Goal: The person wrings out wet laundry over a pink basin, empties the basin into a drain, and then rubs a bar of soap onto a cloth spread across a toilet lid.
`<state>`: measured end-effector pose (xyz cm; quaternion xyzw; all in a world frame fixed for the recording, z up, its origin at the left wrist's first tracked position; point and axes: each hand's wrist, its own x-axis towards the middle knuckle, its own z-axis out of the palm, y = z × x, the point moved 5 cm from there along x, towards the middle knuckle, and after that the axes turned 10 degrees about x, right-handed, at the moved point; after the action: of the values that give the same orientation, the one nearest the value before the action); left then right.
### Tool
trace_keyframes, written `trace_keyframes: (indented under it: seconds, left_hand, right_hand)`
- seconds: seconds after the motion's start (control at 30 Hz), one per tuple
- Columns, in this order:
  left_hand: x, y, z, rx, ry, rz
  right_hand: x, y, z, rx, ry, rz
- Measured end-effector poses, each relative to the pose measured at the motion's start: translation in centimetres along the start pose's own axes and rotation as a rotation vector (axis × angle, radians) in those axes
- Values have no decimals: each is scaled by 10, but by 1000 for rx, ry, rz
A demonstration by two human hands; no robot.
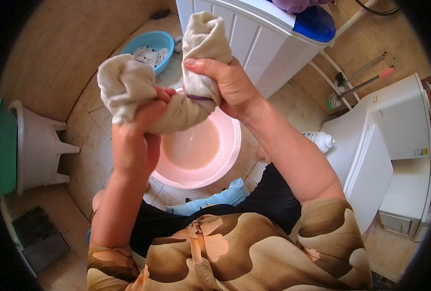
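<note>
A cream-coloured cloth garment [181, 112] with a thin purple line is bunched and twisted between my two hands, raised over a pink basin [233, 145]. My left hand [141, 114] grips its left part, with a thick fold standing out beyond the fingers. Around the right part my right hand [233, 82] is closed, thumb on top, and the cloth's end sticks up above it. Cloudy, brownish water [192, 149] lies in the basin below. The left fingers are partly hidden by the cloth.
Behind stands a blue basin [170, 51] holding white dotted cloth. A white washing machine [259, 43] rises at the back. To the right are a toilet [368, 174], a white bottle [321, 141] and wall-hung brushes [368, 82]. A white plastic stool [37, 145] stands left; light-blue plastic [219, 198] lies before me.
</note>
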<state>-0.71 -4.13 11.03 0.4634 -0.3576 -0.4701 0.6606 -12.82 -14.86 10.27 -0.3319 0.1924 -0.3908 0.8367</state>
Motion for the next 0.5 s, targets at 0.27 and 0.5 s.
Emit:
trace_keyframes:
  seconds: [0.27,0.5]
  left_hand:
    - [-57,-31,-6,500,112,400]
    - [-50,-29,31,810,-316,584]
  right_hand:
    - [-9,59,-3,-43,-16,319]
    - [-9,93,-14,-198,-39,447]
